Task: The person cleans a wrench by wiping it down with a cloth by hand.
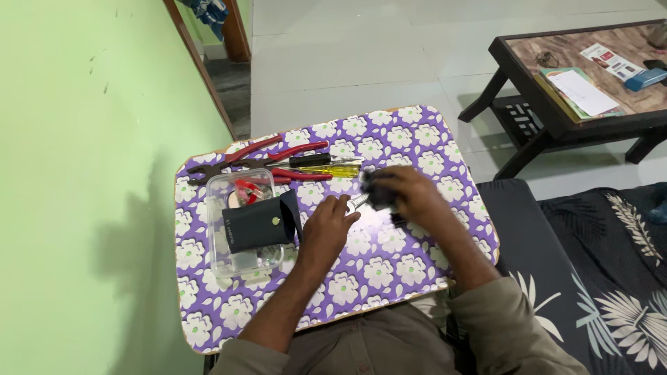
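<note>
Our right hand is closed round a small dark object, mostly hidden and blurred; we cannot tell its long axis or heading. It sits above the purple flowered table, right of the clear plastic box. Our left hand, fingers loosely curled, reaches toward the object; whether it grips anything we cannot tell. The box holds red-handled bits and small metal parts, with a dark pouch lying over it. Beyond the box lie red-handled pliers and a yellow-handled screwdriver.
</note>
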